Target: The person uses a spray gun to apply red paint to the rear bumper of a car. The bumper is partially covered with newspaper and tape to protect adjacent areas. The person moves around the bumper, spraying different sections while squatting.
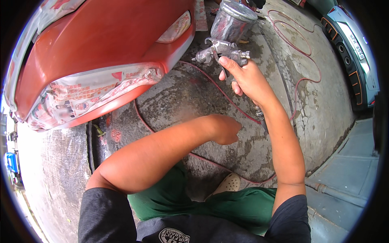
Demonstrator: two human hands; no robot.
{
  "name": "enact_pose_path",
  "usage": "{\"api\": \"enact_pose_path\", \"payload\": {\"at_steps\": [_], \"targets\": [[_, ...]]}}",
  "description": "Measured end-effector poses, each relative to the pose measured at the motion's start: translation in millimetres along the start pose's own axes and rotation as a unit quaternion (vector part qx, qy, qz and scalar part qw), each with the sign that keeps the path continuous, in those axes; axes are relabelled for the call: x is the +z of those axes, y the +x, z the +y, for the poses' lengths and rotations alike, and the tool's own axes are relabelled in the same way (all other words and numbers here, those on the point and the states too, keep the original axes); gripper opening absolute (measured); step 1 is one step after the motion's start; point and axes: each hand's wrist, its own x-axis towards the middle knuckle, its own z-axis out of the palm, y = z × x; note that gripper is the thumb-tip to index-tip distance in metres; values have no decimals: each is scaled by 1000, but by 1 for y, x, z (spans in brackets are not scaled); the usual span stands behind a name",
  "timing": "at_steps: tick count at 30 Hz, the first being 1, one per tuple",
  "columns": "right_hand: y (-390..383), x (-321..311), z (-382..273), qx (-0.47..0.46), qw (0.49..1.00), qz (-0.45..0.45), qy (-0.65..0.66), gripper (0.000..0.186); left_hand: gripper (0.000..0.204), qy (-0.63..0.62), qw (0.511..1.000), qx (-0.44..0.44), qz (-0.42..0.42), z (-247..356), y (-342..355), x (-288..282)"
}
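One spray gun, cup on top, held out above the concrete floor, right of a red car bumper. Right hand clamped on the gun. Left hand apart from it, nearer the body; cannot tell whether closed or loose. Printed paper covers part of the bumper. Red hose loops across the floor.

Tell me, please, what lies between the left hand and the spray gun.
Between the left hand and spray gun, the head view shows a red hose crossing stained concrete floor.
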Motion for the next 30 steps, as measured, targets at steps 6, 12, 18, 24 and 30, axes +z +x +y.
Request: {"api": "enact_pose_path", "payload": {"at_steps": [6,12,18,24,30], "targets": [[17,-7,18,-2,997,72,-7,42,45,27,999,-20,0,6,-5,1],[18,-8,26,-3,991,131,0,46,41,68,997,-29,16,15,-15,6],[11,-1,32,0,994,106,-17,44,38,109,993,16,51,24,-22,19],[-10,12,37,7,1000,2,0,41,36,119,990,53,52,24,-33,20],[-17,19,57,15,1000,7,24,40,33,198,971,98,90,33,-42,19]]}}
